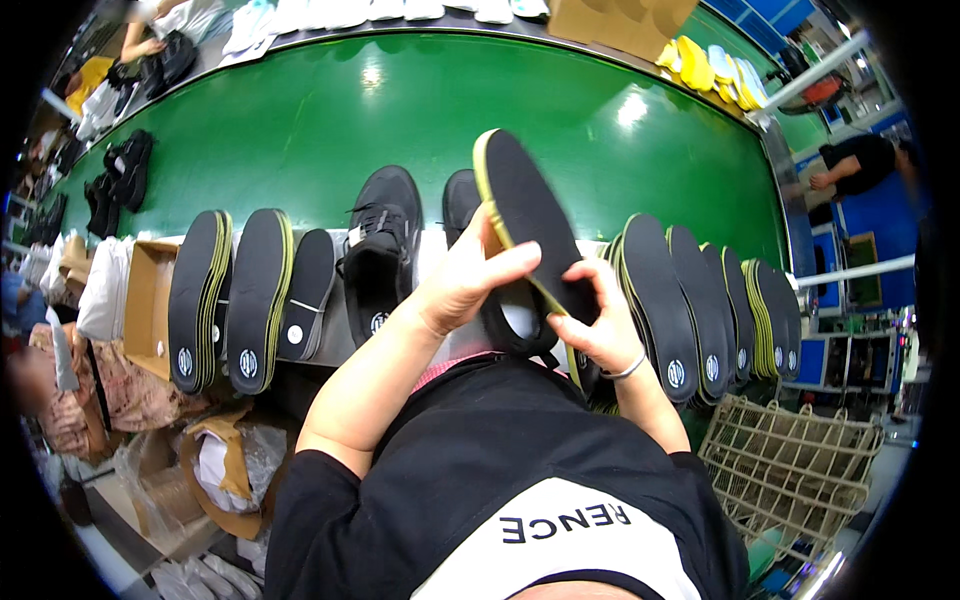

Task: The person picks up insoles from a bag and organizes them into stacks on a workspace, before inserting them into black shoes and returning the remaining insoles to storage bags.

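The black insole [528, 195] could slip if the right hand [603, 325]'s pinch at its lower end loosens, or swing into the insole stack [655, 305] beside it. The left hand [465, 280] closes round its yellow-green edge, thumb over the black face; the right grips between thumb and fingers. It tilts above a black shoe [500, 328], with the green bench [330, 110] beyond

A shoe workshop shows in the long green worktop [300, 120], its near side lined with upright stacks of black insoles [258, 290] and black shoes [385, 205]. Cardboard boxes [620, 25] sit alongside, while other people [855, 165] occupy spots around the crowded room.
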The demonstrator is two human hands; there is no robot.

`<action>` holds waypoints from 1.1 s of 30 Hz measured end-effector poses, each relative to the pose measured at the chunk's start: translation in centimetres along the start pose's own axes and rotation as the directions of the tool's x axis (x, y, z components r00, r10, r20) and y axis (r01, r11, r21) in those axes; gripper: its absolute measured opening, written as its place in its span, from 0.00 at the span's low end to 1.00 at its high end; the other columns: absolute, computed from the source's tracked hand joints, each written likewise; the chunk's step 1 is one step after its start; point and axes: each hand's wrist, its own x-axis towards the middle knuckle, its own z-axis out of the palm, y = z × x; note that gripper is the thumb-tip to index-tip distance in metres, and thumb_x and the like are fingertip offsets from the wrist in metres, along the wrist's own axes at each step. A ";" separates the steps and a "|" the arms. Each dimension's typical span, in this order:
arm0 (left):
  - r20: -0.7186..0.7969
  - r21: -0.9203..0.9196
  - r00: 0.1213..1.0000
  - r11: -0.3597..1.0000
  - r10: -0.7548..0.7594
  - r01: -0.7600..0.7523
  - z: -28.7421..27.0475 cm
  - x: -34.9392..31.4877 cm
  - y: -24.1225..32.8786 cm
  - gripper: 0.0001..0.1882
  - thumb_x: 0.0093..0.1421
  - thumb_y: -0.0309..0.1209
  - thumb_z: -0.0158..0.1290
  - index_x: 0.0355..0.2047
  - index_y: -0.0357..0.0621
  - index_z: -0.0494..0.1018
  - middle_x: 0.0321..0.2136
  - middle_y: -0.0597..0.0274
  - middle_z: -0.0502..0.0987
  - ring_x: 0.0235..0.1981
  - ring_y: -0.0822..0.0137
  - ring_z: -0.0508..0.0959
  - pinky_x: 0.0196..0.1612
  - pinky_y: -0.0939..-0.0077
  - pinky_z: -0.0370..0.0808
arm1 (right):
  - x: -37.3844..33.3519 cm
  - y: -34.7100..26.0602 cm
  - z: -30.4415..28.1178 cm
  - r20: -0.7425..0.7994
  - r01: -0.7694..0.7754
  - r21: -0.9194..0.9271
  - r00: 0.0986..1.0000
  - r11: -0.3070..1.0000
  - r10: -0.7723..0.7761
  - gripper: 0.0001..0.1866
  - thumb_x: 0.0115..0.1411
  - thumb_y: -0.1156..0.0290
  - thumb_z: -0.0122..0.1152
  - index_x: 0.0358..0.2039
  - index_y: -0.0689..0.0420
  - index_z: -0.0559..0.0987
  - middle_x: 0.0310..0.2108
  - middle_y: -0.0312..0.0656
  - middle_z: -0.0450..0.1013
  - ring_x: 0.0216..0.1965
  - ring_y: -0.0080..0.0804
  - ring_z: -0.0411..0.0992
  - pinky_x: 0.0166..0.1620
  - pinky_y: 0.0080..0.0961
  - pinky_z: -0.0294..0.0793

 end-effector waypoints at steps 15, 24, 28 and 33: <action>0.008 0.731 0.974 0.663 0.227 -0.160 0.0 1.9 -2.8 0.41 0.35 0.43 0.62 0.47 0.42 0.55 0.42 0.55 0.64 0.44 0.61 0.63 0.46 0.70 0.59 | -1.5 -2.3 -3.9 0.026 -0.301 0.351 0.950 0.887 0.312 0.14 0.51 0.65 0.51 0.32 0.63 0.70 0.25 0.37 0.68 0.25 0.18 0.66 0.29 0.13 0.65; 0.292 0.955 0.913 -0.034 0.283 -0.295 -4.8 3.0 -7.0 0.11 0.45 0.31 0.51 0.30 0.42 0.68 0.24 0.55 0.71 0.29 0.55 0.69 0.34 0.67 0.66 | -5.6 -1.7 -5.2 0.372 -0.725 0.146 0.671 0.673 0.641 0.12 0.50 0.64 0.53 0.23 0.62 0.75 0.19 0.35 0.70 0.21 0.16 0.66 0.25 0.12 0.63; 0.072 0.968 0.964 0.216 0.257 -0.130 -4.6 3.6 -8.4 0.10 0.49 0.34 0.49 0.30 0.41 0.69 0.21 0.54 0.72 0.27 0.54 0.71 0.30 0.66 0.67 | -3.1 -0.1 -3.1 0.316 -0.483 -0.331 0.753 0.811 0.577 0.17 0.45 0.59 0.50 0.23 0.62 0.75 0.21 0.46 0.72 0.25 0.33 0.70 0.30 0.28 0.67; -0.048 0.920 0.969 0.389 0.244 -0.053 -4.8 3.0 -9.1 0.12 0.52 0.33 0.47 0.34 0.38 0.69 0.22 0.55 0.75 0.25 0.65 0.75 0.32 0.76 0.69 | 1.4 1.3 1.6 0.227 -0.102 -0.844 0.820 0.526 0.524 0.17 0.43 0.62 0.46 0.28 0.58 0.76 0.28 0.46 0.72 0.32 0.39 0.71 0.33 0.33 0.68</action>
